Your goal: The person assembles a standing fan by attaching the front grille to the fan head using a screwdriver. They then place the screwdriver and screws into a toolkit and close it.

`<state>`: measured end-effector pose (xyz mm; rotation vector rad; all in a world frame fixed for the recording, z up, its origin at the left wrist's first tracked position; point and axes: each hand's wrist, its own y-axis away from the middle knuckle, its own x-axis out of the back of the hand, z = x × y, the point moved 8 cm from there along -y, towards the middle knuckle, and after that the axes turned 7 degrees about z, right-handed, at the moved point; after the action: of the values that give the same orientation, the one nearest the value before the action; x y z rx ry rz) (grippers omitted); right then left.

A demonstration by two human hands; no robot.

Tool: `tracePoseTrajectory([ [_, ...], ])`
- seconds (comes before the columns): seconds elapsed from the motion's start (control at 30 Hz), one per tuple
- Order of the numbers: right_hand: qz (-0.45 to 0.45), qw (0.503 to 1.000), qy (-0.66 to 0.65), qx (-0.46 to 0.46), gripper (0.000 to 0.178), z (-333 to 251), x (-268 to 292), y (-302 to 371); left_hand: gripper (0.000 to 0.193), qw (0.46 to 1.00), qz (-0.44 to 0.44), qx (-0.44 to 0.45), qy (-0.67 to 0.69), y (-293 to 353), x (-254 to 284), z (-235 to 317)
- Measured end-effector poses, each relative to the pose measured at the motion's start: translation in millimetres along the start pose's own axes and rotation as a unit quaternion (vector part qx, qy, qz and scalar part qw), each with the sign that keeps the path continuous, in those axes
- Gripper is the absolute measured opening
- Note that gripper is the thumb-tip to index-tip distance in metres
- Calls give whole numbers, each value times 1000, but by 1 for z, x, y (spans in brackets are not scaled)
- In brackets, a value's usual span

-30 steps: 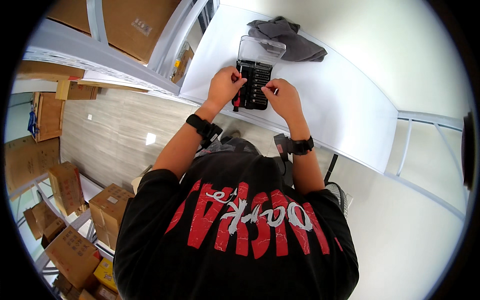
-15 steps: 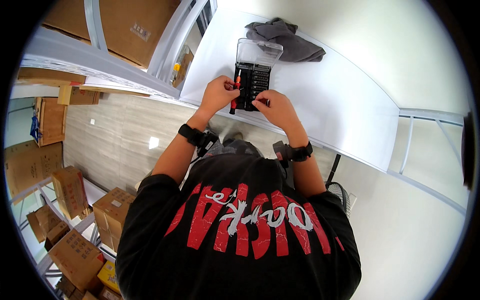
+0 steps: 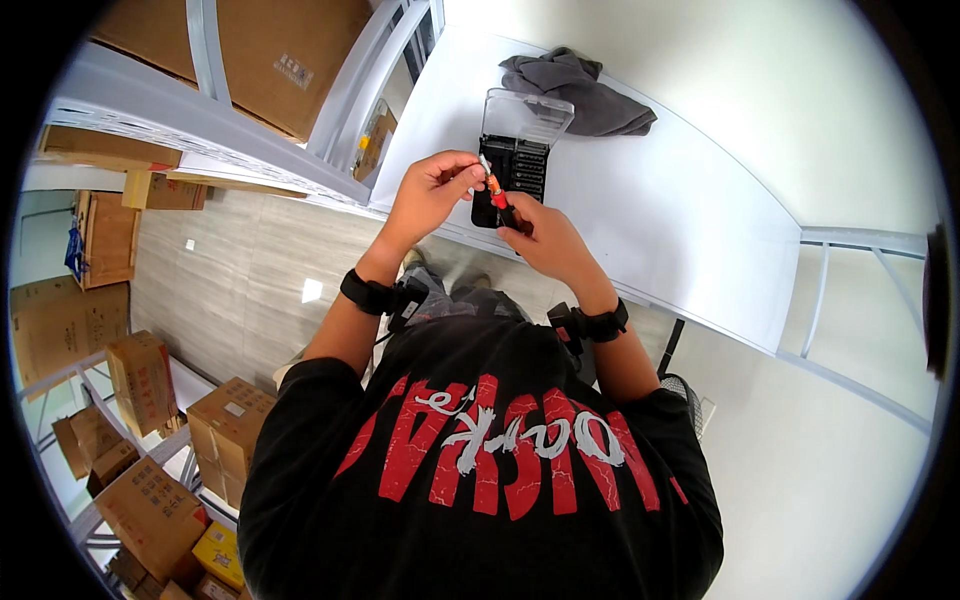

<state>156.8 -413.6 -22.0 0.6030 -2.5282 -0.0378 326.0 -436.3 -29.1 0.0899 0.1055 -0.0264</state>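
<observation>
A black bit-set case [image 3: 516,166] with a clear hinged lid [image 3: 526,112] lies open on the white table [image 3: 680,210]. My right hand [image 3: 545,238] grips the black handle of a small red and black screwdriver [image 3: 497,192] just above the table's near edge. My left hand [image 3: 432,189] pinches the screwdriver's metal tip end between thumb and fingers. Both hands hover in front of the case, close together. Each wrist wears a black band.
A crumpled grey cloth [image 3: 580,88] lies on the table behind the case. White metal shelving [image 3: 200,120] with cardboard boxes [image 3: 270,50] stands at the left. More boxes [image 3: 150,440] sit on the floor and lower shelves at the left.
Both hands have lifted off the case and drawn toward me. The red and black screwdriver has come out of the case and is now held between them.
</observation>
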Motion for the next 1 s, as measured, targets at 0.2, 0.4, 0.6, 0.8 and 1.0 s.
tracePoseTrajectory([
  [0.2, 1, 999, -41, 25, 40, 0, 1, 10, 19, 997, -46, -48, 31, 4, -12, 24],
  [0.4, 41, 999, -28, -1, 35, -3, 16, 14, 18, 994, 30, -58, 86, 2, -9, 22],
  [0.6, 103, 988, -118, 10, 32, 7, 28, 16, 17, 996, -12, -74, 55, -4, -8, 41],
  [0.8, 138, 979, -149, 14, 28, 4, 45, 16, 20, 997, 1, -80, 1, 1, -13, 54],
  [1.0, 74, 972, -220, -32, 38, 19, 24, 7, 25, 999, -16, 3, 35, -19, -11, 28],
])
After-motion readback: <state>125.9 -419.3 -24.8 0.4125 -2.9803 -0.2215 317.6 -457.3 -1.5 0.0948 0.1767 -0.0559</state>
